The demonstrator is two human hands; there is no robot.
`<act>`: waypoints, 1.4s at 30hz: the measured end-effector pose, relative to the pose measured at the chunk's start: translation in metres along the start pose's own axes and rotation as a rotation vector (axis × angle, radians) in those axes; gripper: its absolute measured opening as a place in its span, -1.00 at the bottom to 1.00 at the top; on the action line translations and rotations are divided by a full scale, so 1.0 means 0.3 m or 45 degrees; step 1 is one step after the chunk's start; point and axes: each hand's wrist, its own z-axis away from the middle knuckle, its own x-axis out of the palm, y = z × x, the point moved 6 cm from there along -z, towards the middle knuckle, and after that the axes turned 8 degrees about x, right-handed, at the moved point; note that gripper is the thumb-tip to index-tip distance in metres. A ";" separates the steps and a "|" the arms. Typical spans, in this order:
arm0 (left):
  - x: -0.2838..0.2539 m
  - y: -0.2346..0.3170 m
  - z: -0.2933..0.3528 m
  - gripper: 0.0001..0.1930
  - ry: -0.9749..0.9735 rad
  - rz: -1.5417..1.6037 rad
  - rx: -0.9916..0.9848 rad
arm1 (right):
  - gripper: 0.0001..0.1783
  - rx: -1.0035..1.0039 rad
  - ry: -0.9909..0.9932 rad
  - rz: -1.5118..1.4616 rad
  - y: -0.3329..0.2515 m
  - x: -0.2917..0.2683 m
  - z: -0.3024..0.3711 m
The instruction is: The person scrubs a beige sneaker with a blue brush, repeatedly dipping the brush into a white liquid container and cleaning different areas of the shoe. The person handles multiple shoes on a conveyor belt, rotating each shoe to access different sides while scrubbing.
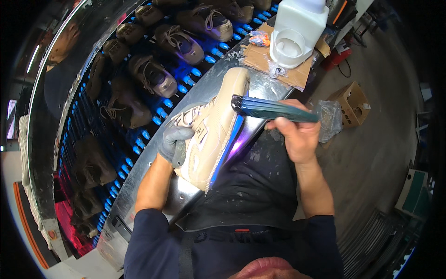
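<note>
A beige lace-up shoe (211, 128) is held tilted over the metal ledge, its toe pointing away from me. My left hand (173, 143), in a grey glove, is closed round the shoe's heel and ankle side. Along the shoe's right lower edge runs a bright blue strip (226, 151). My bare right hand (299, 136) grips a brush with a long dark blue-green handle (276, 110). The brush's dark head (237, 103) meets the shoe's right side near the forefoot; whether it presses there I cannot tell.
Left of the ledge (125, 197), several beige shoes (179, 44) stand on a conveyor with blue-lit rollers (161, 112). A white plastic container (299, 28) stands on cardboard (260, 60) at the far end. Right, on the floor, are an open carton (350, 104) and clear plastic wrapping (330, 121).
</note>
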 end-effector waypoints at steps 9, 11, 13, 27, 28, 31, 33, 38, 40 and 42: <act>0.064 0.070 0.018 -0.20 0.016 -0.199 0.108 | -0.85 -0.174 -0.028 0.329 -0.174 -0.010 0.002; 0.090 0.088 0.020 -0.20 -0.009 -0.252 0.118 | -0.84 -0.165 -0.039 0.365 -0.181 -0.014 -0.019; 0.081 0.100 0.029 -0.20 0.017 -0.336 0.114 | -0.83 -0.343 -0.102 0.500 -0.215 0.005 -0.013; 0.149 0.140 0.041 -0.25 -0.004 -0.421 0.159 | -0.74 -0.822 -0.489 0.904 -0.310 0.118 0.017; 0.153 0.141 0.043 -0.27 -0.007 -0.406 0.141 | -0.73 -0.840 -0.504 0.922 -0.315 0.125 0.018; 0.151 0.141 0.047 -0.27 0.031 -0.364 0.138 | -0.70 -0.874 -0.541 0.978 -0.320 0.134 0.027; 0.151 0.139 0.052 -0.28 0.045 -0.341 0.156 | -0.67 -0.888 -0.564 1.001 -0.319 0.139 0.035; 0.159 0.144 0.048 -0.31 0.032 -0.273 0.138 | -0.65 -0.875 -0.642 1.037 -0.305 0.156 0.067; 0.152 0.143 0.051 -0.32 0.082 -0.291 0.098 | -0.66 -0.872 -0.657 1.026 -0.309 0.160 0.064; 0.136 0.148 0.050 -0.31 0.081 -0.375 0.150 | -0.67 -0.898 -0.638 1.038 -0.322 0.163 0.051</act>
